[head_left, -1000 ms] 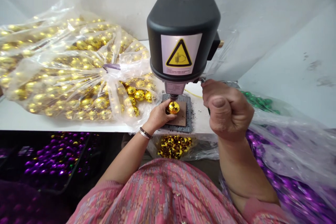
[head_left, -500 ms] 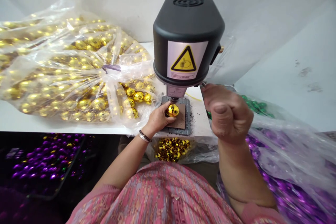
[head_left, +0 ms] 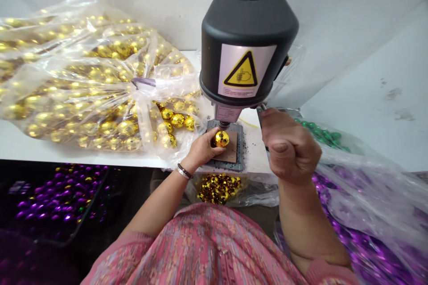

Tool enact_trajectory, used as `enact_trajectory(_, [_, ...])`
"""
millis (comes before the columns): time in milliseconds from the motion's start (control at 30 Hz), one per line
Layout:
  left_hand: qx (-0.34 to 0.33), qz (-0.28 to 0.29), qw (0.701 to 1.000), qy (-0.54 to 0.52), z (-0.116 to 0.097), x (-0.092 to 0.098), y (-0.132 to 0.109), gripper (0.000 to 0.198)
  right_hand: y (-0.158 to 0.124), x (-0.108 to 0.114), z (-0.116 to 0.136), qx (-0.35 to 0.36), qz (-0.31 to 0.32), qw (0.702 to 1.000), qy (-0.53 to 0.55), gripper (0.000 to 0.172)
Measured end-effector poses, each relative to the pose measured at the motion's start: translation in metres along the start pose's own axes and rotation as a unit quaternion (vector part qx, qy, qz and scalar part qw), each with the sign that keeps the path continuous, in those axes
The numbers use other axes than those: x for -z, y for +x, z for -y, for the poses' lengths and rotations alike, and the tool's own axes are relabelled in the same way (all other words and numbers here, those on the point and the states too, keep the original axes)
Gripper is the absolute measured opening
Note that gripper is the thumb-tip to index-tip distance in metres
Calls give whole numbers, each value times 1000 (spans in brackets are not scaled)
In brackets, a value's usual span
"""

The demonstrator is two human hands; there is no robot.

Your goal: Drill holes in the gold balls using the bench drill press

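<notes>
A shiny gold faceted ball [head_left: 222, 139] sits between the thumb and fingers of my left hand [head_left: 201, 148], over a brown pad [head_left: 230, 151] on the grey machine base [head_left: 240, 160]. Directly above the ball is the narrow tool end of a black machine [head_left: 249, 22] with a yellow warning triangle on its front. My right hand [head_left: 290, 144] is closed in a fist at the machine's right side, round a lever whose metal end shows by the index finger. The fingers hide most of that lever.
A large clear bag of gold balls [head_left: 90, 98] covers the table's left part. Below the table edge hang gold balls [head_left: 219, 188] in a clear bag. Purple balls [head_left: 63, 196] lie low left; green beads [head_left: 323, 136] and bagged purple ones [head_left: 361, 240] are at right.
The machine appears slightly higher, larger and further right as the view shifts. My left hand still holds the gold ball under the tool, and my right hand remains closed at the lever.
</notes>
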State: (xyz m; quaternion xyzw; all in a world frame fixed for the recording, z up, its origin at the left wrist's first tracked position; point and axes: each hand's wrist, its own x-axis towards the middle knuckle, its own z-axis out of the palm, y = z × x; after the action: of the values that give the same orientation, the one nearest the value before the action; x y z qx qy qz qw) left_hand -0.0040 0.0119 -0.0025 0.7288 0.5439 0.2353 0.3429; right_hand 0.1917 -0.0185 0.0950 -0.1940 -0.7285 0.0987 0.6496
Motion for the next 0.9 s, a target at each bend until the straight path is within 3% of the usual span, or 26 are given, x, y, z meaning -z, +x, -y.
enact_trajectory(333, [7,-6,1000,-4,0,-3,0,63,-17,-11,-9,29,-85,994,-61,12])
enact_trajectory(533, [0,-6,1000,-2,0,-3,-1,61,-20,-11,-9,12,-97,992,-81,20])
enact_trajectory(900, [3,-8,1000,4,-5,0,-2,63,-27,-20,-15,47,-114,990,-72,28])
